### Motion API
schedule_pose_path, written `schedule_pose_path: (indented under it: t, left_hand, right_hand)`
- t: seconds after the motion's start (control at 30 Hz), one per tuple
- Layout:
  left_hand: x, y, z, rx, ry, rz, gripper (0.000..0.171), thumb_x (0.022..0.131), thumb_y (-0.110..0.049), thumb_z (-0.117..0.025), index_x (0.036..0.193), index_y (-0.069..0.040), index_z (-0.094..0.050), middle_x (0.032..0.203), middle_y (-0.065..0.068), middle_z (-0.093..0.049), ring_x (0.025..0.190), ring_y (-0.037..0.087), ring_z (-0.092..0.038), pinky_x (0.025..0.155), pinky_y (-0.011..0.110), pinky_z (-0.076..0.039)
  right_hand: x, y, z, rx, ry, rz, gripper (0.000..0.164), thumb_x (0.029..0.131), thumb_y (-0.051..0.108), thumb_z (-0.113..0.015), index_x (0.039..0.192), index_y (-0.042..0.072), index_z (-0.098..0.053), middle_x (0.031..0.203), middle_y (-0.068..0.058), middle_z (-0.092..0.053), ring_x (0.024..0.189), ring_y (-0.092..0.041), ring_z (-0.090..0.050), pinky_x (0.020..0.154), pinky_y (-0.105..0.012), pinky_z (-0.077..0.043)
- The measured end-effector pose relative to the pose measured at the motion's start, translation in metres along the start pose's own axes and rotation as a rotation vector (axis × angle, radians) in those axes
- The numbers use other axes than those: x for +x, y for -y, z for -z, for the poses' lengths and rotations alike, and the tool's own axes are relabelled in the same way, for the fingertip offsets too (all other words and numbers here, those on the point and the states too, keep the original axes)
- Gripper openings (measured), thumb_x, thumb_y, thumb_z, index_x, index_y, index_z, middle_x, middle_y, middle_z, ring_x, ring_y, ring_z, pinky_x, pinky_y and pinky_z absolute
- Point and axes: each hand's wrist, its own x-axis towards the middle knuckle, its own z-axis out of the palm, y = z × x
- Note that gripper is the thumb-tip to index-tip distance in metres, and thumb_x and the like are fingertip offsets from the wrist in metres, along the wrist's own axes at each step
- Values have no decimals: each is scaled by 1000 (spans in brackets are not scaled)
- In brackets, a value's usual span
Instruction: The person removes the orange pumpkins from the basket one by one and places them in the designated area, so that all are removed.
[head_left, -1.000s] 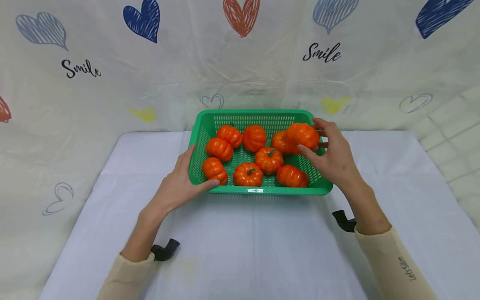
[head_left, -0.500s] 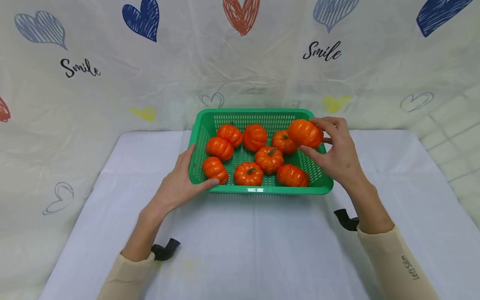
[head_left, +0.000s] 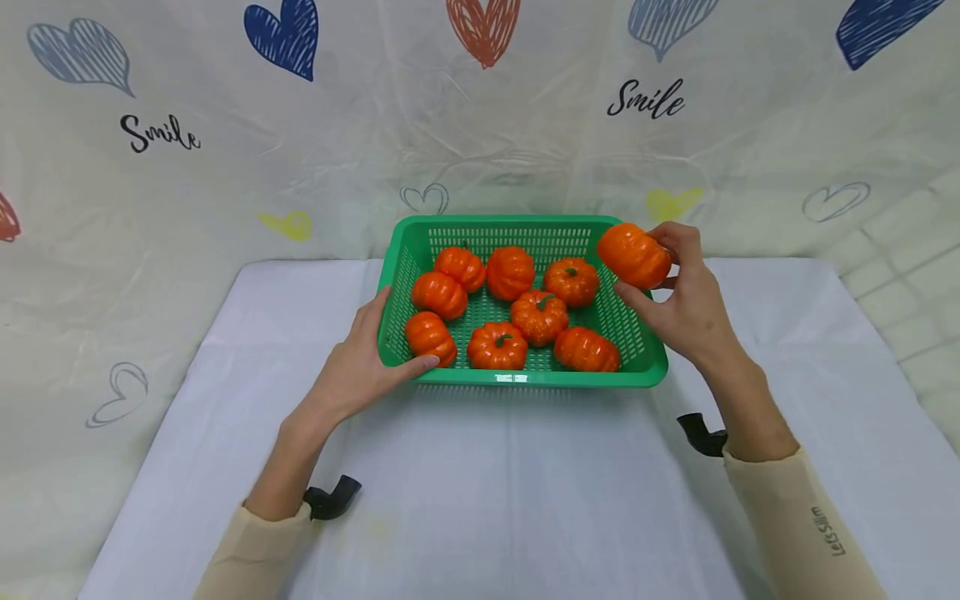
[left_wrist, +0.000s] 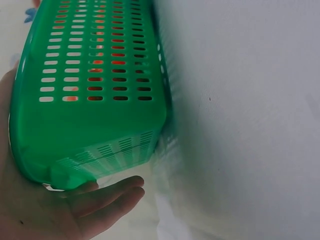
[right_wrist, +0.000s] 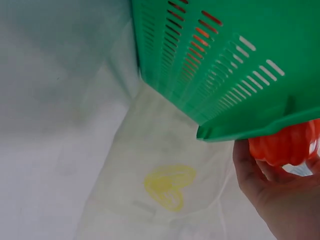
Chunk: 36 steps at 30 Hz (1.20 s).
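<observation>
A green slatted plastic basket (head_left: 525, 379) stands at the table's far side, with several small orange pumpkins (head_left: 497, 346) inside. My right hand (head_left: 678, 304) pinches one orange pumpkin (head_left: 634, 257) between thumb and fingers, above the basket's far right corner. In the right wrist view that pumpkin (right_wrist: 286, 146) is partly hidden behind the basket rim (right_wrist: 250, 132). At the basket's left end my left hand (head_left: 367, 354) grips the rim, thumb over the near edge and fingers along the outer side. The left wrist view shows the left hand's fingers (left_wrist: 107, 200) beneath the basket corner.
A white cloth (head_left: 480, 500) covers the table. Close behind the basket hangs a pale sheet (head_left: 525, 125) printed with hearts and "Smile". Black curved pieces (head_left: 332, 497) show at both wrists.
My right hand has moved up and to the right with its pumpkin, from over the other pumpkins to the far right corner. The left hand and the basket have stayed put.
</observation>
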Motion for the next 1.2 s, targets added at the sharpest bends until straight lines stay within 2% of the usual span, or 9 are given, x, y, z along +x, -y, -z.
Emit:
schedule_pose_path:
  t: [0.17,0.33,0.43,0.57,0.63,0.7,0.83,1.07,1.2]
  left_hand:
    - [0,0,-1,-1,3,10,119,83,-77,-69,168,-35,3,176,1,-14,142,47,-49,107,68,-49]
    - [1,0,-1,-4,3,9,119,82,-79,-68,168,-36,3,176,1,-14,143,47,-49,107,68,-49]
    - [1,0,-1,-4,2,3,120,82,-79,-68,168,-35,4,176,1,-14,144,46,-47,107,69,-48]
    - [1,0,-1,-4,2,2,119,82,-79,-67,167,-36,3,176,1,-14,145,45,-46,108,69,-47]
    - [1,0,-1,-5,2,4,119,82,-79,-68,167,-37,3,176,1,-14,145,45,-46,109,69,-47]
    - [1,0,-1,-7,2,7,119,82,-79,-68,167,-37,3,176,0,-14,145,45,-46,109,69,-46]
    - [1,0,-1,-8,3,11,118,83,-78,-68,167,-37,4,176,0,-14,146,45,-46,109,70,-46]
    - [1,1,-1,-23,0,-3,116,83,-76,-69,167,-38,3,176,-1,-14,147,42,-45,108,70,-47]
    - [0,2,-1,-30,4,1,117,83,-77,-68,167,-39,3,176,-2,-14,148,41,-43,108,70,-47]
  right_hand:
    - [1,-3,5,-15,4,-12,85,92,12,-78,158,16,-26,144,-25,-51,117,-43,-58,79,-2,-40]
    - [2,-7,10,-29,3,8,84,92,6,-78,161,27,-36,143,-27,-42,121,-45,-55,77,4,-40]
    - [1,-11,11,-20,28,-23,78,91,3,-77,158,25,-42,142,-29,-36,128,-48,-49,97,-23,-53]
    - [1,-14,13,-3,76,-92,73,93,4,-73,156,24,-43,148,-30,-31,132,-49,-44,103,-64,-47]
    - [1,-13,14,4,95,-122,69,96,12,-72,157,26,-43,150,-28,-31,131,-46,-45,103,-55,-48]
    - [0,-12,14,-1,98,-123,62,99,20,-69,156,26,-45,150,-26,-35,130,-44,-46,99,-35,-48]
    - [0,-11,12,-7,66,-62,50,104,25,-65,152,23,-53,146,-26,-41,124,-41,-48,86,-13,-37]
    - [-2,-15,10,-11,17,-14,66,100,16,-70,159,31,-44,147,-24,-44,125,-35,-48,89,-6,-35]
    - [-2,-17,11,7,27,-65,85,97,21,-74,165,34,-25,155,-21,-43,136,-37,-46,96,-17,-39]
